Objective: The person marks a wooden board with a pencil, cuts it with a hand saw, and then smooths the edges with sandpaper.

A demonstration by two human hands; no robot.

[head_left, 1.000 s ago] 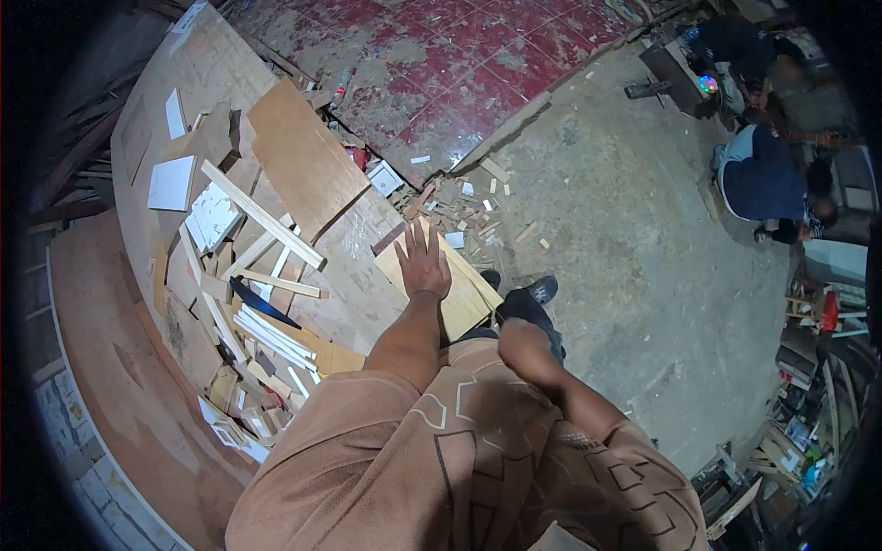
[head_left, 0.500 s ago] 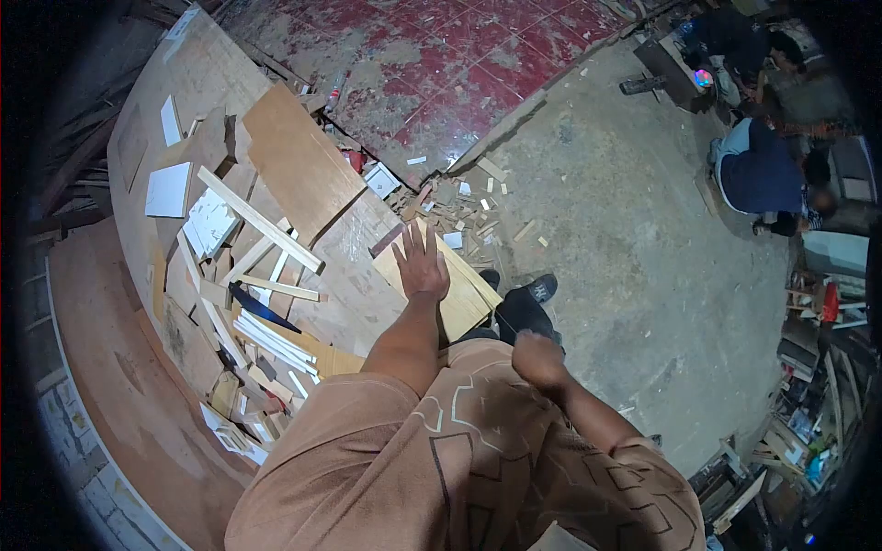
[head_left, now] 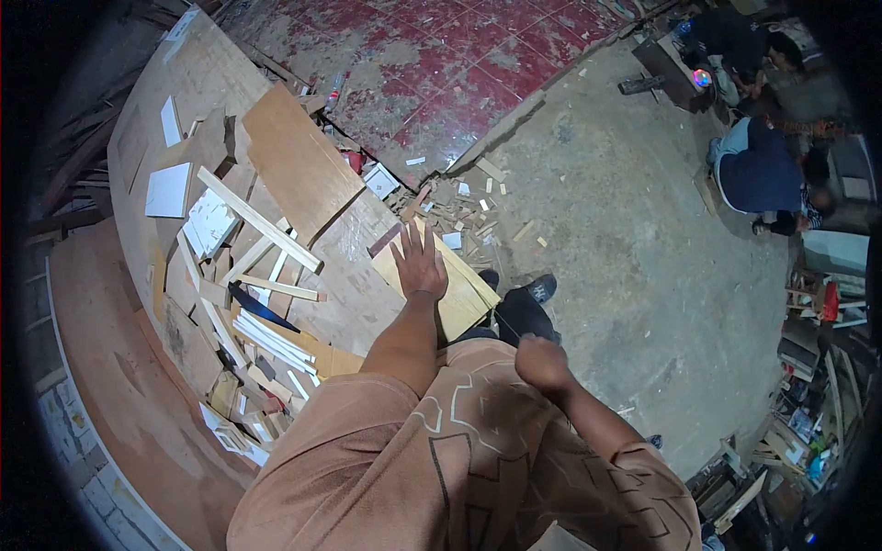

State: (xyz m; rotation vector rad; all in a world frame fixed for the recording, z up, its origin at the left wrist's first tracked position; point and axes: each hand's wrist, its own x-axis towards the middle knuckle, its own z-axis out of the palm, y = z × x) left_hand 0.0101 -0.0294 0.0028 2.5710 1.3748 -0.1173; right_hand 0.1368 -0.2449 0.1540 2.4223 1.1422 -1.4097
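A pale yellow wooden board [head_left: 457,319] lies at the near edge of the worktable, angled toward my body. My left hand [head_left: 422,269] presses flat on it with the fingers spread. Beside the board's near right corner, in front of my shirt, my right hand [head_left: 542,363] is closed in a fist. A thin dark line runs from that corner toward the fist; what the fingers grip is hidden. A small dark reddish strip [head_left: 385,240] sits at the board's far left corner.
The plywood worktable [head_left: 344,312] bears wooden strips [head_left: 262,219], white panels [head_left: 169,190], a brown sheet [head_left: 299,161] and a long dark blue tool [head_left: 262,309]. Offcuts [head_left: 473,220] litter the concrete floor [head_left: 625,239]. Two people [head_left: 767,170] crouch at the far right.
My right hand has shifted very slightly. My left hand stays flat on the board, which looks nearly unmoved.
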